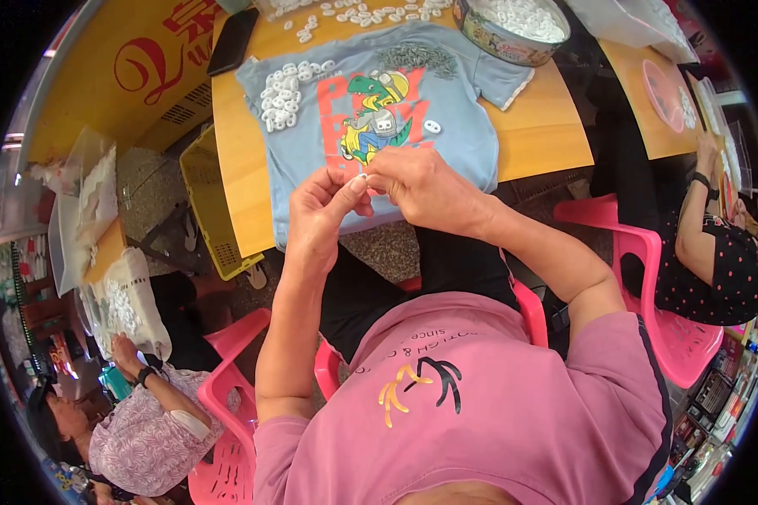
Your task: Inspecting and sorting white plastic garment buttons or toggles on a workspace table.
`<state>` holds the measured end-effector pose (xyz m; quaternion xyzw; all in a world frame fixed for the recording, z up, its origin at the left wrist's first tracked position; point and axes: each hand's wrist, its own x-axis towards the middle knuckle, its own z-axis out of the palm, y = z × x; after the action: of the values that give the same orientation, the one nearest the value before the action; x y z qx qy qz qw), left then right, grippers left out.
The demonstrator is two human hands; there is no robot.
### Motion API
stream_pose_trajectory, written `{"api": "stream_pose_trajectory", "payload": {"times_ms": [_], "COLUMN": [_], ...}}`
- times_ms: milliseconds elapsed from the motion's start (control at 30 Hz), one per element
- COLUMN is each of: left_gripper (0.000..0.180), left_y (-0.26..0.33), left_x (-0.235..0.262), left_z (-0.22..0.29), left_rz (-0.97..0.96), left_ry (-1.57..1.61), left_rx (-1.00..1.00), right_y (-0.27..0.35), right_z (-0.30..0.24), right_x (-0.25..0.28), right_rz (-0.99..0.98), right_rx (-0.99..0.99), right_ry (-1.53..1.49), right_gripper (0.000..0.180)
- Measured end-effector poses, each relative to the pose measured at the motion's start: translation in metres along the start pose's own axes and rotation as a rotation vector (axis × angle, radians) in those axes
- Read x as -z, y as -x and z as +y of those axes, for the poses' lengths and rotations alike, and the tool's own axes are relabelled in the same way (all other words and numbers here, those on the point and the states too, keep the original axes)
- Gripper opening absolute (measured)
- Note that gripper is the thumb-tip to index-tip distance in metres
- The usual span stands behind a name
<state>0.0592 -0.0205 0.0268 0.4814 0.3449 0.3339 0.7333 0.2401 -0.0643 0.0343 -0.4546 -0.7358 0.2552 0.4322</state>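
My left hand (324, 210) and my right hand (425, 189) meet fingertip to fingertip above the near part of a blue-grey T-shirt (299, 181) spread on the table. Between the pinched left thumb and fingers a small white piece barely shows; the fingers cover most of it. What the closed right fingertips hold, if anything, is hidden. On the shirt, a cluster of white oval plastic pieces (280, 99) lies at the left. One single white oval piece (432, 127) rests right of the printed dinosaur. A heap of tiny grey-green parts (417, 59) lies near the collar side.
A round tin (514, 32) full of white pieces stands at the far right of the wooden table (539, 135). More loose pieces (379, 13) and a black phone (233, 42) lie along the far side. People sit at tables left and right, on pink chairs (648, 278). A yellow crate (210, 198) stands left.
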Motion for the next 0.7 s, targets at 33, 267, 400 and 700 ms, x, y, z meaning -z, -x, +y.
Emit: {"api": "stream_pose_trajectory", "payload": {"times_ms": [33,267,400,700], "left_gripper": [0.013,0.016,0.017,0.016], "left_y": [-0.003,0.005,0.011,0.016], "left_x": [-0.001,-0.007,-0.008,-0.018], "left_z": [-0.003,-0.007,-0.008,-0.003], "left_rz": [0.017,0.062,0.094,0.162], "left_ry": [-0.026,-0.121,-0.108,0.048], "left_rx": [0.027,-0.057,-0.037,-0.095], "right_y": [0.002,-0.005,0.006,0.008], "right_z": [0.006,0.031,0.052,0.033], "right_x": [-0.002,0.054,0.061,0.038], "right_rz": [-0.015,0.012,0.095,0.146], "right_rx": [-0.036,-0.410,-0.171,-0.221], "right_ry": [0.023,0.102,0.667,0.317], "right_gripper": [0.007,0.018,0.018,0.023]}}
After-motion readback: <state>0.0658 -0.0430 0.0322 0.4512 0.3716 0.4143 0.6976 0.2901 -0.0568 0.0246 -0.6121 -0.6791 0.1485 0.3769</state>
